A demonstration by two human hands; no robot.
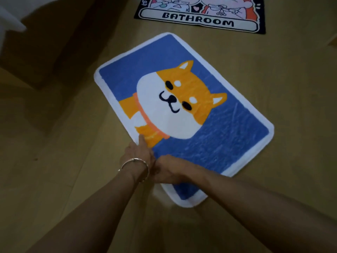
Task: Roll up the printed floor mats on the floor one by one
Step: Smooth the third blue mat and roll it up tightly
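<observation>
A blue floor mat [228, 143] with a white border and an orange-and-white dog print lies flat and slanted on the wooden floor. Both my hands are at the middle of its near long edge, side by side and touching. My left hand [140, 152], a bracelet on its wrist, grips the white border with the thumb lying on top of the print. My right hand [169, 168] is curled on the same edge just to the right. A second mat [200, 17], black with cartoon figures and the word BATHROOM, lies flat beyond the blue one.
Tan wooden floor [291, 70] surrounds both mats. A white object [11, 17], blurred, sits at the top left with dark shadow under it.
</observation>
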